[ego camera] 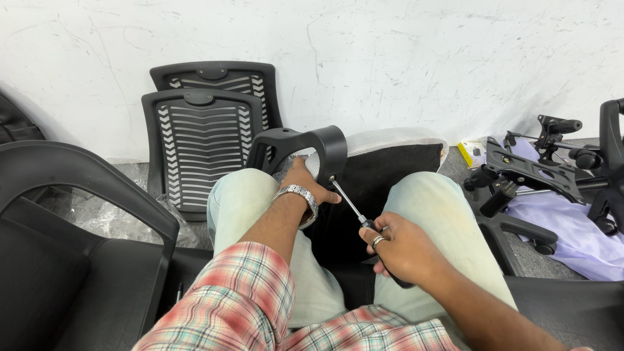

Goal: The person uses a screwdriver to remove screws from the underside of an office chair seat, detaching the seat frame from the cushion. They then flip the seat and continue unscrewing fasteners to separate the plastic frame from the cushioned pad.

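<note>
My left hand, with a metal watch on the wrist, grips the lower part of a black plastic armrest that stands against a chair seat held between my knees. My right hand, a ring on one finger, is closed around the handle of a screwdriver. The metal shaft runs up and left, and its tip touches the armrest's inner side near my left thumb.
Two black slatted chair backs lean on the white wall. A black chair frame sits at my left. At the right lie a metal seat mechanism, a wheeled chair base, purple plastic sheet and a small yellow box.
</note>
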